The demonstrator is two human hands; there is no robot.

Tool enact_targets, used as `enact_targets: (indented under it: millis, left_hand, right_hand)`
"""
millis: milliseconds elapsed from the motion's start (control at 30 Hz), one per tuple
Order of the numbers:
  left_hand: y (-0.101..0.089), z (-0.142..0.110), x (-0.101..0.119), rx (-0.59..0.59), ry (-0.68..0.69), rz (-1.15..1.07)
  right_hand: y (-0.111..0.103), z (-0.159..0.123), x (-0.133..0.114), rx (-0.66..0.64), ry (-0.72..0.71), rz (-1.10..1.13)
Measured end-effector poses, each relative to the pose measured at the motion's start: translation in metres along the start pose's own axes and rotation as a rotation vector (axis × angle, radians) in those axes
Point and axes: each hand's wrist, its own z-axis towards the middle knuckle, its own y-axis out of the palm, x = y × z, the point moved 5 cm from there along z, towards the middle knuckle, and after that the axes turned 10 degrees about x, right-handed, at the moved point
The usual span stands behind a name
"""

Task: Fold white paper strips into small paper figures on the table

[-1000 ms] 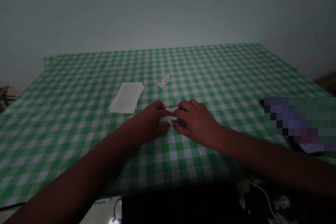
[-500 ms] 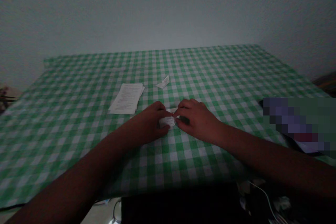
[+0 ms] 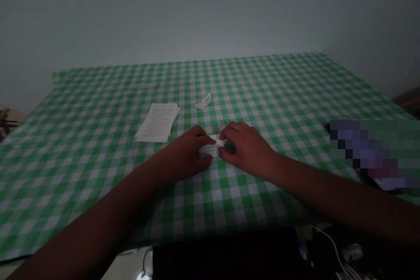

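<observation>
Two hands fill the middle of my feed, both closed on one folded white paper [image 3: 210,148]. The left hand [image 3: 187,151] pinches the paper's left end, its fingers curled over the top. The right hand [image 3: 246,148] pinches the right end, with its fingertips [image 3: 225,140] pressed on the upper fold. The paper sits between them, and most of it shows only as a narrow white strip past the knuckles. A small dark patch lies under the right hand's fingers at the paper's edge [image 3: 230,147], and from here I cannot tell whether it is a shadow or an object. I also cannot tell whether the paper touches the cloth below.

Everything lies on a green-and-white gingham tablecloth [image 3: 278,96]. Beyond the grip and to the left sits a stack of printed sheets [image 3: 157,122], just past the left hand. Straight ahead of the grip, farther up the table, lies a small torn scrap of white paper [image 3: 204,102]. Well to the right of the right hand, a blurred block [image 3: 370,153] hides whatever lies on the table there. Behind the grip, below the table edge, are a dark rectangular object [image 3: 223,253] and a thin white cable [image 3: 331,245]. A plain grey wall [image 3: 210,8] rises past the far edge.
</observation>
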Motion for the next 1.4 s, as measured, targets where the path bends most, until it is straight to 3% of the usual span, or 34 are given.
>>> enact_targets:
  millis: [367, 667, 967, 1100, 1267, 1400]
  left_hand:
    - [-0.001, 0.000, -0.001, -0.018, -0.052, 0.014]
    - [-0.001, 0.001, 0.001, 0.000, -0.004, -0.009]
    - [-0.001, 0.000, -0.002, -0.019, -0.033, 0.009]
    - [-0.002, 0.001, -0.004, -0.036, 0.006, -0.016]
    - [-0.006, 0.001, -0.005, -0.039, 0.004, -0.019]
    - [-0.006, 0.001, -0.004, -0.033, 0.007, -0.010]
  right_hand:
    - [-0.007, 0.009, 0.022, 0.066, 0.112, -0.082]
    - [-0.005, 0.005, 0.010, 0.068, 0.088, -0.059]
    - [-0.008, 0.012, 0.028, 0.131, 0.134, -0.072]
    - [-0.013, 0.013, 0.021, 0.144, -0.024, 0.071]
    - [-0.015, 0.003, -0.004, -0.016, -0.350, 0.202]
    - [-0.012, -0.005, -0.017, -0.087, -0.371, 0.137]
